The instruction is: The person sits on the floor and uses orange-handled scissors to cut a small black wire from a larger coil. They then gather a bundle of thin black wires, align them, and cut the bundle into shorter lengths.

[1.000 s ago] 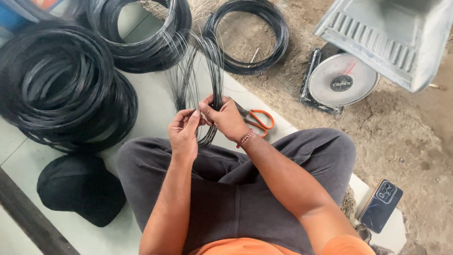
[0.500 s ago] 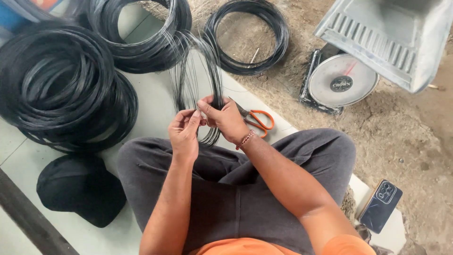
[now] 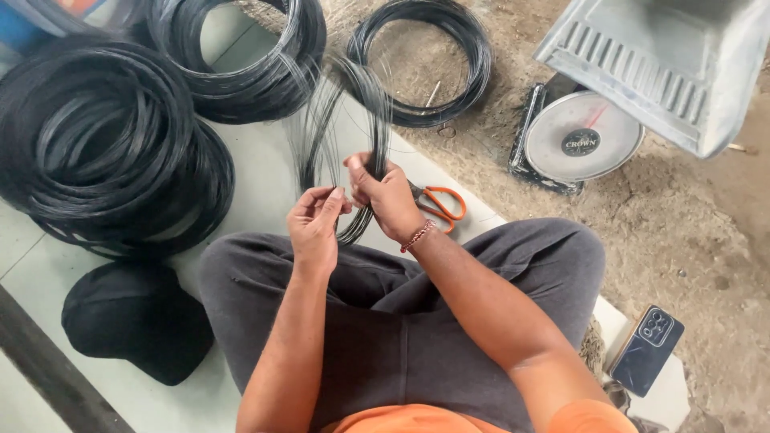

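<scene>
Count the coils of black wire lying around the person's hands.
3: a big stack of coils at left, one coil at top centre, a thinner coil on the dirt. More may lie beyond the frame.

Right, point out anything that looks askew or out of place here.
The phone lies face down, overhanging the slab edge beside the dirt, so it could slip. The weighing scale sits tilted on the dirt. Nothing else stands out.

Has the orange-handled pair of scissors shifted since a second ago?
No. The orange-handled scissors lie in the same spot beside the right hand, at the same offset from the round weighing scale.
</scene>
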